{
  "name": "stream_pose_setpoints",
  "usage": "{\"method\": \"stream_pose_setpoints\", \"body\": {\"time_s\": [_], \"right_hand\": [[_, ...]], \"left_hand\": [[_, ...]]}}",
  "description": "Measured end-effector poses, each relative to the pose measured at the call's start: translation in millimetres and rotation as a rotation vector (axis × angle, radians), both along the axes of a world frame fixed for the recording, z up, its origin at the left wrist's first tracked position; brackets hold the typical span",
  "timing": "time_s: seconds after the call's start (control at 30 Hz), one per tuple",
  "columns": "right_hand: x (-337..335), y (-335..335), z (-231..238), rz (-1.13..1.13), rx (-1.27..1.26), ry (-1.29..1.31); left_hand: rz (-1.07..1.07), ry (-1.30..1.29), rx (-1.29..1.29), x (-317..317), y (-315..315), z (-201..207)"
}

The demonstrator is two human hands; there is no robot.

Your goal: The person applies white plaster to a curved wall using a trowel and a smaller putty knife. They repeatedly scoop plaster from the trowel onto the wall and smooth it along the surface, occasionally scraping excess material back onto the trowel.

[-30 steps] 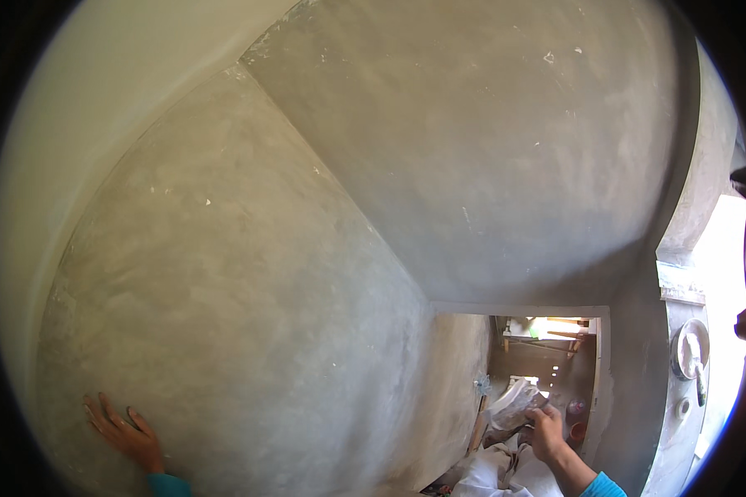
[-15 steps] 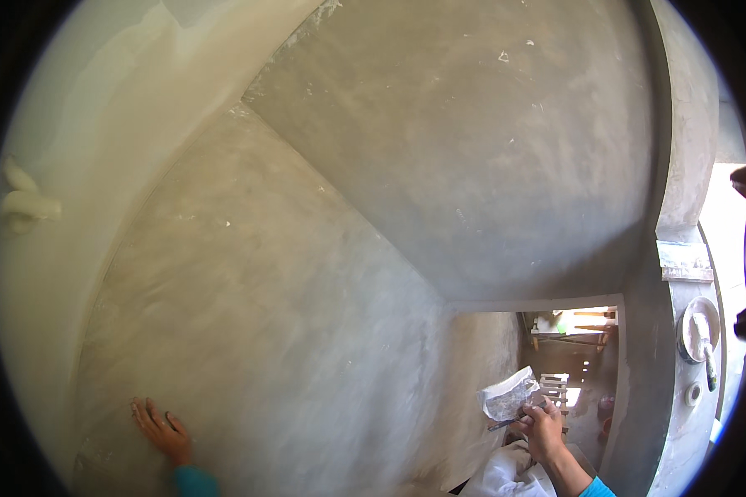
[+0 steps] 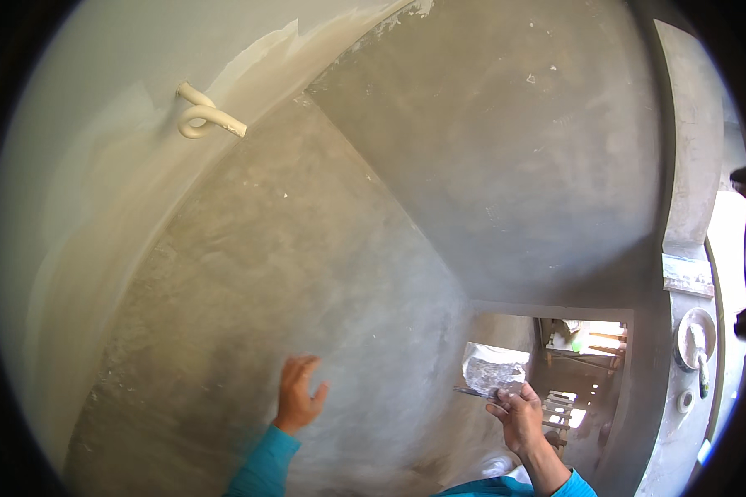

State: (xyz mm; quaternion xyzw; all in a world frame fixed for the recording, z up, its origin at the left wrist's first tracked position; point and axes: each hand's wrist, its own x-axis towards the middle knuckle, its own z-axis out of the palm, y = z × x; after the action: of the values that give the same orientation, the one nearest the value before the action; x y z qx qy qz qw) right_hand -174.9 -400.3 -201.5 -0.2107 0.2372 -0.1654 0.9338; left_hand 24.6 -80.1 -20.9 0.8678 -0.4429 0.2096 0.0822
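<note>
My right hand (image 3: 522,418) grips a wide putty knife (image 3: 496,369) near its dark back edge. The flat blade is smeared with white and points upward, in front of the opening at the lower right. My left hand (image 3: 298,396) is raised over the grey plastered surface (image 3: 249,265), fingers apart and nothing in it. Whether its fingertips touch that surface, I cannot tell.
A looped cream pipe (image 3: 211,120) sticks out of the pale wall at the upper left. On the ledge (image 3: 651,451) at right stand a round tub (image 3: 696,340) with a white-coated tool in it, a wide blade (image 3: 688,275) and a small roll (image 3: 685,401). Wooden furniture shows through the opening.
My left hand has moved right and up from the lower left of the surface. My right hand has shifted slightly left, turning the putty knife flatter. The view has swung left, bringing the pipe further in.
</note>
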Motion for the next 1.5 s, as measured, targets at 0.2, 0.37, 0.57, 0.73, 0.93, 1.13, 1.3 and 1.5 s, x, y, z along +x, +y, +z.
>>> {"method": "stream_pose_setpoints", "body": {"time_s": [0.2,0.37,0.57,0.73,0.93,1.13,1.3,1.5], "right_hand": [[-2,-6,2,0.107,-0.086,-0.141],[-13,-15,-25,0.096,-0.083,-0.272],[-52,-69,-63,0.249,-0.392,-0.282],[-146,-255,-95,-0.622,-1.563,0.842],[-267,-382,-129,0.126,-1.649,1.758],[-289,-407,-156,0.09,-1.692,1.496],[-272,-364,-86,-0.198,-1.642,1.318],[-199,-169,-15,0.097,-1.537,0.474]], "left_hand": [[-0.242,0.999,-0.362,-88,-115,-118],[-0.299,1.551,-0.916,-135,-207,-189],[-0.175,1.67,-1.053,-165,-262,-205],[-0.236,1.72,-1.066,-169,-273,-196],[-0.232,1.839,-1.041,-158,-262,-186],[-0.267,1.898,-1.065,-158,-260,-184],[-0.296,1.888,-1.074,-159,-261,-184],[-0.344,1.751,-1.172,-169,-268,-194]]}}
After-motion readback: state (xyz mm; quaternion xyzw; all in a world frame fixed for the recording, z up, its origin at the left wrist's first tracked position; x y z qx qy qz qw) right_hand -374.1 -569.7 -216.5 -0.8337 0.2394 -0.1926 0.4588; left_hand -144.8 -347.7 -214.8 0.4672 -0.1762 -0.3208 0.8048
